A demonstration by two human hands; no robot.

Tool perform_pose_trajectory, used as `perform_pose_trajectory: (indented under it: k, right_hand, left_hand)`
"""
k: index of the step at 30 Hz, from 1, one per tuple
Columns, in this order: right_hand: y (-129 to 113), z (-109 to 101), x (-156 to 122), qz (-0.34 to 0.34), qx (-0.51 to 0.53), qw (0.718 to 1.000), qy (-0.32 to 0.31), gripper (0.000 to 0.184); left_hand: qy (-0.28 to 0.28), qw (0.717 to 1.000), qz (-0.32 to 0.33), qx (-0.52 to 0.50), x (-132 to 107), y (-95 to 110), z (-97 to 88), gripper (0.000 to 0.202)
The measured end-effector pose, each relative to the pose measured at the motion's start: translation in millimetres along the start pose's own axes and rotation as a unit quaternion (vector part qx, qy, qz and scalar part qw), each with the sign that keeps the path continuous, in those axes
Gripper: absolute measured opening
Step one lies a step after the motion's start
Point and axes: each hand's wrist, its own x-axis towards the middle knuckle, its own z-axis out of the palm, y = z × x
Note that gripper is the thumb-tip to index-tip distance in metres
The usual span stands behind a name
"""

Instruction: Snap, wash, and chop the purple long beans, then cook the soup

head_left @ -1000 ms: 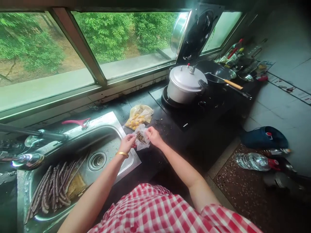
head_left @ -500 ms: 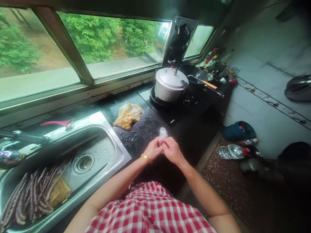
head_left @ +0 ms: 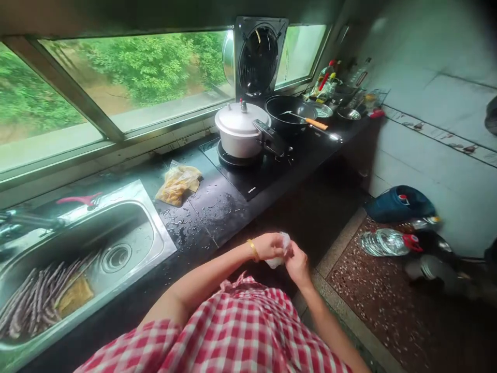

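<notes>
My left hand (head_left: 268, 246) and my right hand (head_left: 298, 263) are closed together on a small clear plastic bag (head_left: 280, 250), held off the black counter's front edge, close to my checked shirt. A gold bangle sits on my left wrist. The bag is crumpled between my fingers, and its contents are hidden. On the black counter (head_left: 217, 207) a yellowish bag of food (head_left: 177, 184) lies beside the steel sink (head_left: 157, 235).
Long purple beans (head_left: 34, 305) lie in the sink, left. A white pressure cooker (head_left: 238, 129) stands on the hob, with a black wok (head_left: 291, 110) behind it. On the floor at right lie a plastic water bottle (head_left: 382, 242) and a blue object (head_left: 399, 203).
My hands drew the small bag back from above the counter toward my body and bunched it up. The view swung right, so the sink slid left.
</notes>
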Motion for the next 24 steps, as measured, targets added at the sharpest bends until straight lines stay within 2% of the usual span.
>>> perform_pose_trajectory:
  k: [1,2,3,4,5,6,8,9,11,13,15,17,20,22,24]
  right_hand:
    - [8,-10,5,0.013,0.003,1.0,-0.012,0.028]
    - [15,-20,11,0.025,0.008,0.999,-0.022,0.027]
    - [22,-31,16,0.037,0.019,0.999,-0.028,0.028]
    - [30,-41,22,0.05,0.035,0.998,-0.03,0.029]
    - [38,-50,27,0.064,0.055,0.996,-0.031,0.031]
    - [46,-58,33,0.077,0.076,0.994,-0.03,0.033]
    - [64,-70,43,0.097,0.106,0.989,-0.021,0.037]
    - [72,-73,47,0.107,0.112,0.988,-0.013,0.038]
    - [85,-78,55,0.125,0.11,0.986,0.008,0.04]
    - [95,-81,62,0.146,0.101,0.984,0.03,0.043]
    - [100,-84,68,0.168,0.09,0.98,0.047,0.044]
    - [102,-86,74,0.19,0.081,0.977,0.059,0.045]
    - [100,-84,86,0.222,0.075,0.97,0.071,0.044]
    - [97,-81,95,0.244,0.068,0.964,0.076,0.044]
    - [94,-77,102,0.264,0.063,0.959,0.077,0.045]
  left_hand:
    - [0.025,0.999,-0.007,0.026,-3,-5,-11.4,0.025]
    - [0.08,0.995,-0.043,0.05,-11,-14,-27.3,0.032]
    - [0.179,0.973,-0.111,0.097,-23,-25,-46.2,0.032]
    - [0.287,0.924,-0.2,0.157,-40,-38,-66.4,0.029]
    - [0.383,0.847,-0.302,0.212,-59,-53,-86.3,0.028]
    - [0.431,0.795,-0.36,0.229,-79,-68,-104.3,0.032]
    - [0.479,0.727,-0.427,0.244,-117,-96,-131.3,0.041]
    - [0.49,0.703,-0.452,0.247,-132,-108,-140.3,0.043]
    - [0.494,0.68,-0.48,0.252,-151,-125,-151.8,0.039]
    - [0.483,0.682,-0.484,0.26,-154,-136,-160.2,0.032]
    - [0.466,0.701,-0.466,0.271,-141,-142,-170.2,0.029]
    - [0.447,0.731,-0.43,0.283,-113,-143,-183.9,0.029]
    - [0.414,0.776,-0.371,0.299,-56,-144,-211.0,0.03]
    - [0.392,0.791,-0.356,0.307,-21,-145,-230.4,0.031]
    - [0.37,0.797,-0.361,0.313,0,-147,-247.2,0.03]
